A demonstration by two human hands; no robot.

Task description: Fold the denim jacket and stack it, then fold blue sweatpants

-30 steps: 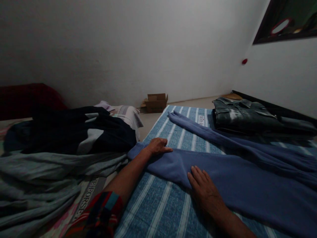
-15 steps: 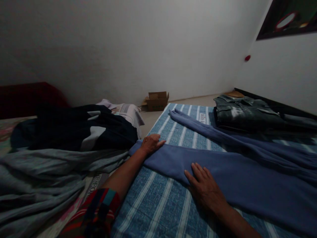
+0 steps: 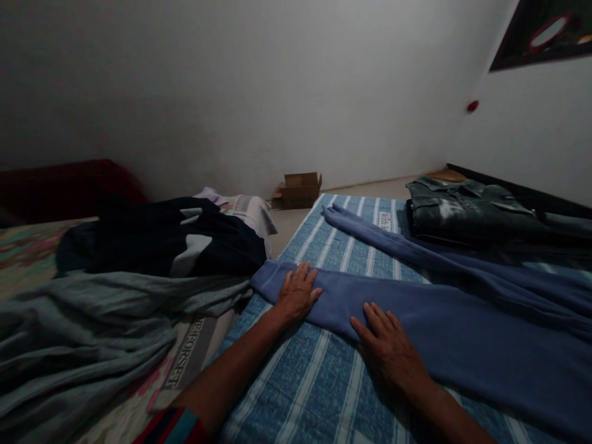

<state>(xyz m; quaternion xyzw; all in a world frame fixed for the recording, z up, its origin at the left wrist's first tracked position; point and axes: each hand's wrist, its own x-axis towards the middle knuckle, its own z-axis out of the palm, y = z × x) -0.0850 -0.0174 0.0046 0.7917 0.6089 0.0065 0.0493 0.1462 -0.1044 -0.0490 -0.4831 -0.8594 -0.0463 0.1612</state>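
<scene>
Left hand [image 3: 296, 295] flat, fingers spread, palm down on the near leg of the soft blue fleece trousers [image 3: 444, 327], close to the cuff end. Right hand [image 3: 387, 345] likewise flat and spread, pressed on the same leg a little farther along, at its near edge. Hands apart, neither pinching nor gripping anything (just palms on cloth). Trousers laid out lengthwise across the blue-and-white striped woven mat [image 3: 300, 382], the far leg stretching away toward the back wall, its cuff near a small printed label on the mat.

Just left of the cuff: a rumpled heap of dark navy and grey clothing [image 3: 176, 243] over a loose grey-blue sheet [image 3: 92, 333], the sheet's edge almost touching the trouser cuff. At the mat's far right corner, a folded dark green denim shirt [image 3: 467, 213], overlapping the far leg's upper part. Beyond the mat, a small open brown cardboard box [image 3: 300, 188] on the floor by the wall.

Possible trouble from here, as a judgement only: fleece tending to drag and bunch under sliding palms, leaving a ridge instead of a smooth leg. Cuff close enough to the heap to catch or get buried under the sheet. Dim light apt to hide small creases.
</scene>
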